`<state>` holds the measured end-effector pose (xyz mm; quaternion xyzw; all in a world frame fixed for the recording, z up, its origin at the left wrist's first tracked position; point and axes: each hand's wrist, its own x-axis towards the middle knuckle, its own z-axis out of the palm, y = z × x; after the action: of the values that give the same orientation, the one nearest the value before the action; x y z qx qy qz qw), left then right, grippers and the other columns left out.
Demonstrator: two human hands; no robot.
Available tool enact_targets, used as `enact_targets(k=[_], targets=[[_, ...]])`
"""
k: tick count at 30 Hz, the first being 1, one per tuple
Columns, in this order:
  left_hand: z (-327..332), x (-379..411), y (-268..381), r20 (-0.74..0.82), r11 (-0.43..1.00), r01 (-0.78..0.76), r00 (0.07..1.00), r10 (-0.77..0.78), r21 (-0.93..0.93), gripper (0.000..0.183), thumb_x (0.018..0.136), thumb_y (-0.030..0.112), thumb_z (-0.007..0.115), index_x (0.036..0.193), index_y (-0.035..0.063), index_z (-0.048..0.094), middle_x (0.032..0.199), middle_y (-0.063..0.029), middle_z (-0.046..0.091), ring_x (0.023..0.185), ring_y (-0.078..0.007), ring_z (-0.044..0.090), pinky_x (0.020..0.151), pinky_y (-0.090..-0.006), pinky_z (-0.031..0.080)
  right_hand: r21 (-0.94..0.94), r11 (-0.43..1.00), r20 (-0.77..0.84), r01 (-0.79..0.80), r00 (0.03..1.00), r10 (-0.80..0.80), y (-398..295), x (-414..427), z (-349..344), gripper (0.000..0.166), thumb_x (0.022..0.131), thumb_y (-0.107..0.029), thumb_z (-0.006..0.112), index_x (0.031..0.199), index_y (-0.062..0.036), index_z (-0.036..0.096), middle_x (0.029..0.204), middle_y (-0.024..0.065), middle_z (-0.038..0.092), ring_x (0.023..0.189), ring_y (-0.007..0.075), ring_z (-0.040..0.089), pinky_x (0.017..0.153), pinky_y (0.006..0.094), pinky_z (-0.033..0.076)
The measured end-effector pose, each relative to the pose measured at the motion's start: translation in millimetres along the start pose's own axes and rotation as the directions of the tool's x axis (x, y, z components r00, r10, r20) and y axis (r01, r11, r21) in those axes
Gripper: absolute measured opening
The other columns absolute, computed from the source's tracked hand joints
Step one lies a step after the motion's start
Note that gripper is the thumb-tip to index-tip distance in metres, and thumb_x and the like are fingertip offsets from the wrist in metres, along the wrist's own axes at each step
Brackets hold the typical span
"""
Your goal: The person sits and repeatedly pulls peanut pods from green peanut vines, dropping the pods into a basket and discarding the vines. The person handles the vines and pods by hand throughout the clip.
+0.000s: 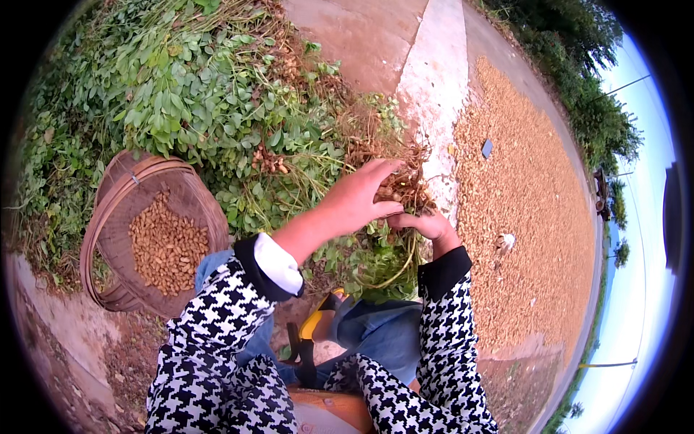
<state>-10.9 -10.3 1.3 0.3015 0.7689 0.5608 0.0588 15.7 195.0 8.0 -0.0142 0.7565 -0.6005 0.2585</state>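
Observation:
A pulled-up peanut plant [406,187] with brown roots and pods is between my hands, its green leaves hanging below toward my knees. My right hand [428,223] grips it from the right, thumb across the stems. Around the root end curl the fingers of my left hand [355,198], whose thumb nearly meets the right one; its fingertips are partly hidden among the roots. Left of my legs, a woven basket [214,209] with a hoop handle leans tilted. Loose peanuts [168,244] lie in its bottom.
A large heap of leafy peanut plants [179,92] fills the ground ahead and left. To the right, a wide layer of peanuts [531,200] covers the concrete [434,54]. On that layer lie a dark flat object [487,148] and a small whitish object [505,242].

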Motion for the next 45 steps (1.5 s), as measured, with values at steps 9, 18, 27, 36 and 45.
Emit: enact_targets(k=[9,18,27,36,45], targets=[[-1,5,-15,0.054,0.995,-0.072,0.996,0.069,0.073,0.058,0.078,0.031,0.067,0.122,-0.0023,0.048,0.115,-0.0214,0.055,0.107,-0.0326,0.054,0.091,-0.0372,0.043,-0.073,0.980,0.035,-0.183,0.982,0.186,3,2,-5,0.050,0.070,-0.005,0.071,0.118,-0.0058,0.054,0.100,0.0063,0.063,0.086,0.0156,0.060,0.071,0.0307,0.051],[9,3,-15,-0.173,0.994,0.090,0.982,-0.079,0.055,0.036,0.083,0.029,0.054,0.102,-0.0012,0.056,0.098,-0.0205,0.057,0.087,-0.0365,0.058,0.076,-0.0434,0.047,-0.131,0.990,-0.294,-0.059,0.956,0.018,17,18,6,0.047,0.074,-0.006,0.072,0.117,-0.0054,0.055,0.112,0.0036,0.061,0.090,0.0156,0.059,0.075,0.0293,0.051],[3,-28,-3,0.061,0.971,0.231,0.970,-0.235,0.061,0.029,0.083,0.028,0.052,0.083,-0.0006,0.057,0.073,-0.0216,0.060,0.067,-0.0361,0.060,0.063,-0.0442,0.047,-0.668,0.738,-0.268,0.097,0.893,-0.361,60,34,-17,0.015,0.076,-0.008,0.056,0.088,-0.0003,0.062,0.076,0.0131,0.063,0.065,0.0228,0.059,0.061,0.0333,0.046],[-132,-168,-19,-0.353,0.864,0.501,0.801,-0.483,-0.044,0.019,0.083,0.006,0.053,0.102,0.0029,0.056,0.088,-0.0032,0.059,0.076,-0.0093,0.056,0.067,-0.0240,0.046,-0.014,0.984,-0.601,-0.175,0.788,0.132,88,10,-65,0.023,0.081,-0.022,0.056,0.080,-0.0004,0.061,0.070,0.0047,0.057,0.062,0.0155,0.053,0.056,0.0287,0.044],[-129,-118,10,-0.061,0.870,0.491,0.871,-0.488,0.049,0.047,0.082,0.021,0.061,0.123,0.0027,0.050,0.123,-0.0189,0.052,0.113,-0.0287,0.052,0.096,-0.0376,0.041,0.264,0.960,-0.134,0.089,0.990,-0.055,15,7,-14,0.033,0.067,-0.003,0.054,0.099,0.0035,0.060,0.076,0.0085,0.064,0.057,0.0131,0.055,0.053,0.0246,0.041]])
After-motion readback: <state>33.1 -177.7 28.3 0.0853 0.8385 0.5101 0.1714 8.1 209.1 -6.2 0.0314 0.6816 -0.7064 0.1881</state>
